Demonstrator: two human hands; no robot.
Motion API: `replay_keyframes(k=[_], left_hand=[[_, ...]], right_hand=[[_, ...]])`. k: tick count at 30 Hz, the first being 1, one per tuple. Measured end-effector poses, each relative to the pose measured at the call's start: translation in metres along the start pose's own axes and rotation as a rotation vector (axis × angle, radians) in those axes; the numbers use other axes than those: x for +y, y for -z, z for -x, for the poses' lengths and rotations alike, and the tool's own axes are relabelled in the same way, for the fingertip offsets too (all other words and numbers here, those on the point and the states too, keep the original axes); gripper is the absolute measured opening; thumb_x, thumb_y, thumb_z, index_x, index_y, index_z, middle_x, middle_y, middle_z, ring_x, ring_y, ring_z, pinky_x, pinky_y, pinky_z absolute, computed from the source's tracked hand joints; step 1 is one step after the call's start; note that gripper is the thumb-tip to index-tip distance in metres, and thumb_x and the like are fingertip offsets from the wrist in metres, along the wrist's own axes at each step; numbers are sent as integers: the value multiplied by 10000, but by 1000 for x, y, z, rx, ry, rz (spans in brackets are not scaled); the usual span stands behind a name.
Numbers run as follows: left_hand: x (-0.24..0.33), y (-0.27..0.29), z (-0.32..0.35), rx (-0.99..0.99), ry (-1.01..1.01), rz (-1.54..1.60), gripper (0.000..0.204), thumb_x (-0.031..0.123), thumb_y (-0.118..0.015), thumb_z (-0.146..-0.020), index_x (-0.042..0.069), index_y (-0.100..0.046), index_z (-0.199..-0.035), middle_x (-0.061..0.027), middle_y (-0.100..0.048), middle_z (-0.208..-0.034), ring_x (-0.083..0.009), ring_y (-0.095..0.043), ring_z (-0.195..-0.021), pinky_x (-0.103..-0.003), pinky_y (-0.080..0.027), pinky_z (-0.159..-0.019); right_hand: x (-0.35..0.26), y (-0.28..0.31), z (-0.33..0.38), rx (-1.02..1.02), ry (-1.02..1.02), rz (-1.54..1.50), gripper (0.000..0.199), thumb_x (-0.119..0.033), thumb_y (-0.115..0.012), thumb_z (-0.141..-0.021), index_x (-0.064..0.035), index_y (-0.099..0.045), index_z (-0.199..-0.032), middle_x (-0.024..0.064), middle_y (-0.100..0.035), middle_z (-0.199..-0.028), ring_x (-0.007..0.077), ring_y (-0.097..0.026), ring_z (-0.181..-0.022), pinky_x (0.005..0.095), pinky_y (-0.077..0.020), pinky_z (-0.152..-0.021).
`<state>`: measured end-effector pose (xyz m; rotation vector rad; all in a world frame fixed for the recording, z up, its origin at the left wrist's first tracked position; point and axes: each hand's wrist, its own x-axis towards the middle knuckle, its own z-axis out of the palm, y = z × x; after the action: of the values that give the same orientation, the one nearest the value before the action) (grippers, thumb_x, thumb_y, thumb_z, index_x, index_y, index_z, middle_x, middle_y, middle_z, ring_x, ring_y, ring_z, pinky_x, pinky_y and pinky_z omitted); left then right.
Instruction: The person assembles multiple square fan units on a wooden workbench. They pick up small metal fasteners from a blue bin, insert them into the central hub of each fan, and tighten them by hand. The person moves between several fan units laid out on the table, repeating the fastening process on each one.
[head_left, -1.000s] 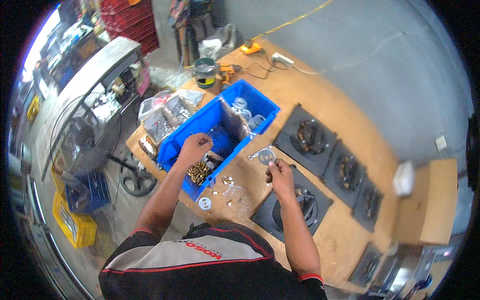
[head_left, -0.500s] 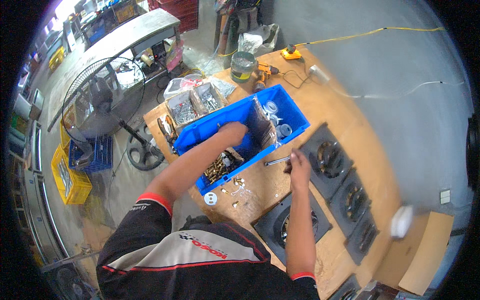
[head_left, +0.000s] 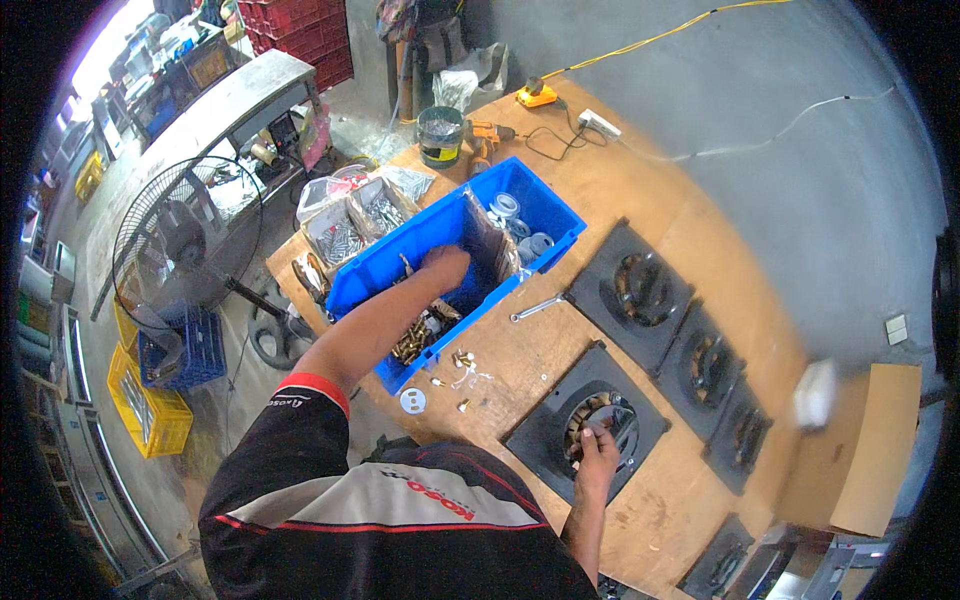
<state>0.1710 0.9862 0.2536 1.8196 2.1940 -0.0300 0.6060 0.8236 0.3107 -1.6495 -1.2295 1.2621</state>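
My left hand [head_left: 443,268] reaches down into the blue bin [head_left: 560,222], in the middle compartment next to a pile of brass fittings [head_left: 416,338]; its fingers are hidden, so what it grips is unclear. My right hand [head_left: 598,448] rests on the nearest black square plate [head_left: 545,432], its fingers at the round metal part in the plate's centre. A wrench [head_left: 537,307] lies on the wooden table [head_left: 640,180] between the bin and the plates.
Several more black square plates [head_left: 642,290] lie in a row to the right. Loose brass pieces and a white disc [head_left: 412,401] sit near the table's front edge. A paint can [head_left: 439,135], power strip [head_left: 599,123], small parts boxes [head_left: 345,235] and a floor fan [head_left: 180,245] are around.
My left hand has gone deeper into the blue bin. My right hand left the wrench area and dropped onto the nearest black plate. The view shifted.
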Motion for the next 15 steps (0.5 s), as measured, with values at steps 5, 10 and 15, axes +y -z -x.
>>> replay_keyframes(k=[5, 10, 15], left_hand=[[15, 26, 15, -16, -89, 92, 191, 154, -685, -841, 29, -730, -977, -225, -712, -1007, -374, -702, -948, -486, -560, -828], [9, 38, 38, 240, -62, 638, 289, 287, -709, -893, 53, -685, -1061, -194, -716, -956, -342, -699, -915, -444, -551, -814], [47, 77, 119, 562, -40, 960, 261, 275, -703, -923, 50, -668, -1051, -167, -696, -950, -266, -679, -878, -397, -534, -793]], right_hand=[[29, -4, -9, -22, 9, 8, 177, -111, -637, -968, 16, -674, -1086, 22, -648, -822, 106, -581, -653, 257, -473, -602], [1, -26, -18, -132, 128, 121, 187, -104, -645, -959, 22, -675, -1095, 32, -656, -815, 116, -593, -653, 265, -473, -609], [-34, -38, -9, -217, 141, 188, 175, -101, -673, -935, 23, -676, -1058, 37, -660, -818, 118, -594, -668, 259, -477, -638]])
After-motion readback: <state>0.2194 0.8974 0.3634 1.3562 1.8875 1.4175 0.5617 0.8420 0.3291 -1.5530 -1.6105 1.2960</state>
